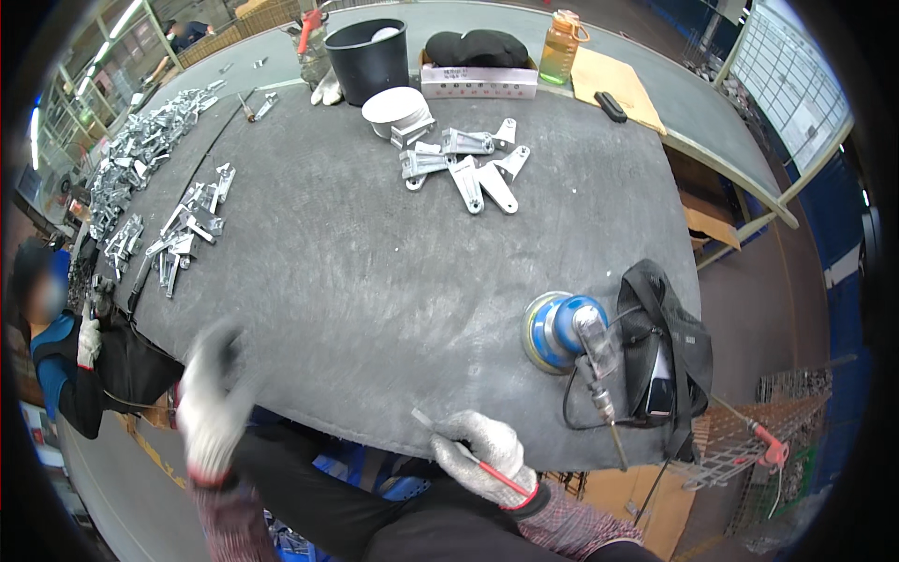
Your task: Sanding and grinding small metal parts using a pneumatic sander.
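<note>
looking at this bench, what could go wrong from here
The blue sander lies right beside the black bag, so a loose strap might catch if the sander started up.
The bag sits at the bench's right edge and could slip off if nudged.
The gloved right hand holds a slim red-and-grey tool with its tip exposed; the blurred left hand might get poked if it came close.

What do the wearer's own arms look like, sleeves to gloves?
Left glove: whitish, red-edged cuff, fingers motion-blurred. Right glove: whitish-grey, same red edging. Left sleeve and right sleeve: mottled reddish-grey fabric.
</note>
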A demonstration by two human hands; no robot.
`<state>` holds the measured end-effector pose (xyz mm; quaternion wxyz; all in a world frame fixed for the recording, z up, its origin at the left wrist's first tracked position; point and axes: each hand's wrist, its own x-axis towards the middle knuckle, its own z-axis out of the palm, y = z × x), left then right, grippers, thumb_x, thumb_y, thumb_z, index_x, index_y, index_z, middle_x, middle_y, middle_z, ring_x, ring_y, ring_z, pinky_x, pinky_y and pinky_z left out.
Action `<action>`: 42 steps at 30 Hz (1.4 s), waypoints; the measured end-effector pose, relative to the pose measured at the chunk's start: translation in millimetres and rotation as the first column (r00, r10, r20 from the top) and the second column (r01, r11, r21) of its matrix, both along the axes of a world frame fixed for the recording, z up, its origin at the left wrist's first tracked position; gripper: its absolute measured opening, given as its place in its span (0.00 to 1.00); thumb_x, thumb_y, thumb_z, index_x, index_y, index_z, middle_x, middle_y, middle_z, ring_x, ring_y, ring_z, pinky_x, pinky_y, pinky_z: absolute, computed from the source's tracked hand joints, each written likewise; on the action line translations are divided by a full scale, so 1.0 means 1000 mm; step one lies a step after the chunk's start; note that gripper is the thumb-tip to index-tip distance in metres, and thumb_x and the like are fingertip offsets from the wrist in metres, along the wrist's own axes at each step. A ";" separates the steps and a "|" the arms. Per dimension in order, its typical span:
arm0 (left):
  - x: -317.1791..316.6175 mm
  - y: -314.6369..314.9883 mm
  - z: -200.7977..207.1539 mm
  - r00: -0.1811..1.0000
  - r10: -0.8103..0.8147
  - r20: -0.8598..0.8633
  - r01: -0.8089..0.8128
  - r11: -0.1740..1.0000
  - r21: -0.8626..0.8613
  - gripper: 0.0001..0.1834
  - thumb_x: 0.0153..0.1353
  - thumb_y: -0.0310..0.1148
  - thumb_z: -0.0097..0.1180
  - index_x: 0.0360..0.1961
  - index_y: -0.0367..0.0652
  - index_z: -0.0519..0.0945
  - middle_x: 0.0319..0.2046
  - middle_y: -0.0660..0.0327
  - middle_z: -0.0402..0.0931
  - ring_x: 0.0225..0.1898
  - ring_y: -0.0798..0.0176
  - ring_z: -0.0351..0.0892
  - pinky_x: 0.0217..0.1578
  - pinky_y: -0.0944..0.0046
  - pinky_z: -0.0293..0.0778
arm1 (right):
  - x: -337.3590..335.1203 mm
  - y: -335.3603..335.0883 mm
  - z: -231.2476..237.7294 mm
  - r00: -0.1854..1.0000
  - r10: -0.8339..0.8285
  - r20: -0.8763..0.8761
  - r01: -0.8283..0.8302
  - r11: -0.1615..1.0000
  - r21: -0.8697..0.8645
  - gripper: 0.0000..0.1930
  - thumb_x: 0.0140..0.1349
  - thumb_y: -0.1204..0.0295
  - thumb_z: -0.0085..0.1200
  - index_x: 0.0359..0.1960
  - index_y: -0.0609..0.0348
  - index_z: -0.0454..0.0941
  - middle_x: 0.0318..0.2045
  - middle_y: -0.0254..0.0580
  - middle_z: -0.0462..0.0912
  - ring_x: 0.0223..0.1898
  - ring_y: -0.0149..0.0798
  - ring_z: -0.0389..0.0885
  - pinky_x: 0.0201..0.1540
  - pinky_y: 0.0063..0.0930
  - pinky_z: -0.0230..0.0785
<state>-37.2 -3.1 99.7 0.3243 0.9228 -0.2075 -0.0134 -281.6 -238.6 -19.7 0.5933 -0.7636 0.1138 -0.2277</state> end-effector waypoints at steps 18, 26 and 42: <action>0.064 -0.100 -0.066 0.907 -0.417 0.065 0.405 0.903 0.144 0.29 0.57 0.37 0.82 0.58 0.46 0.85 0.59 0.52 0.85 0.59 0.41 0.88 0.57 0.45 0.84 | -0.001 -0.005 0.001 0.999 0.030 0.026 -0.031 0.998 0.051 0.11 0.67 0.85 0.70 0.48 0.64 0.86 0.38 0.47 0.92 0.36 0.35 0.92 0.40 0.32 0.85; 0.028 -0.017 -0.077 0.830 -0.523 0.194 0.507 0.852 0.132 0.26 0.50 0.33 0.81 0.53 0.47 0.89 0.61 0.50 0.84 0.60 0.42 0.87 0.56 0.49 0.87 | 0.003 -0.002 0.045 0.965 -0.181 -0.189 0.200 0.976 0.085 0.15 0.63 0.84 0.73 0.48 0.65 0.83 0.42 0.52 0.90 0.41 0.38 0.89 0.39 0.30 0.83; 0.045 -0.005 -0.090 0.707 -0.703 -0.084 0.707 0.698 0.115 0.34 0.57 0.38 0.78 0.67 0.53 0.86 0.64 0.56 0.84 0.66 0.44 0.83 0.66 0.49 0.81 | 0.075 0.020 0.066 0.870 0.134 -0.474 -0.135 0.990 0.032 0.09 0.68 0.79 0.72 0.47 0.69 0.88 0.36 0.43 0.92 0.39 0.31 0.91 0.44 0.30 0.86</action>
